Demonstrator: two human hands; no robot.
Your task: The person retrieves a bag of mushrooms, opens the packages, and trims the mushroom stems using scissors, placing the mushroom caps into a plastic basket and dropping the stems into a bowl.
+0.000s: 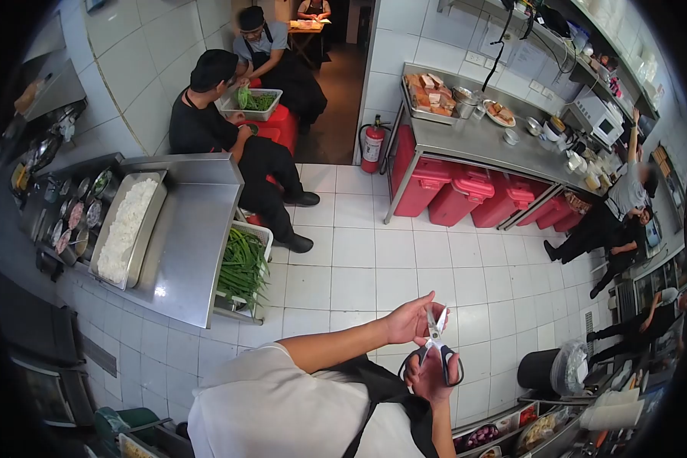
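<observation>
White shirt, scissors, illegible extinguisher label

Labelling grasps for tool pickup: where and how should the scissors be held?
I'd take the scissors by the dark handle loops, coming from the near side, where the right hand is. The loops face that way and offer finger openings; the blades point away, parted in a V near the left hand, so that end looks worse.
</observation>
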